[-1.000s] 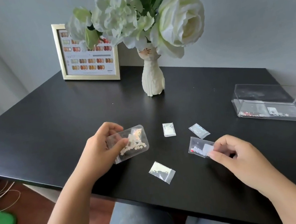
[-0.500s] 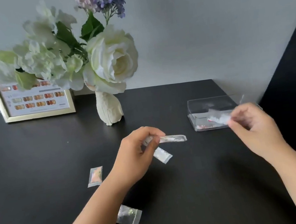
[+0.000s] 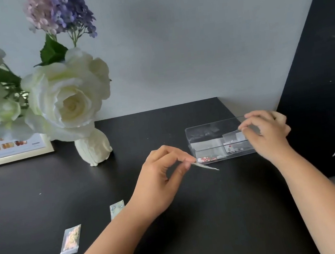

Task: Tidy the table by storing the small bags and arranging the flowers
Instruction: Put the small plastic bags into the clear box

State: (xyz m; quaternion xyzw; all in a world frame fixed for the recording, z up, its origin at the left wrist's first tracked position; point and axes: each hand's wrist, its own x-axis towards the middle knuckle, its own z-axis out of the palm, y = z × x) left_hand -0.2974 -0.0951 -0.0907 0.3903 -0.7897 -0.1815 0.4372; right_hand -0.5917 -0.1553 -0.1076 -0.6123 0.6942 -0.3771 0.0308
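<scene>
Right hand (image 3: pixel 266 133) now over clear box (image 3: pixel 205 130), left-hand (image 3: pixel 163 180) bag (image 3: pixel 204 166) edge-on toward it.

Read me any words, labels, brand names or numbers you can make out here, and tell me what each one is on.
None can be read.
Framed card: a small dark line of print under the colour swatches, too blurred to read.
Bags inside the clear box: white labels with red marks, too small to read.
Loose small bags on the table: no text visible.

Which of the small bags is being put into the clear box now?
The bag in the right hand, held over the clear box. The left hand holds another outside it; two more lie on the table.
</scene>
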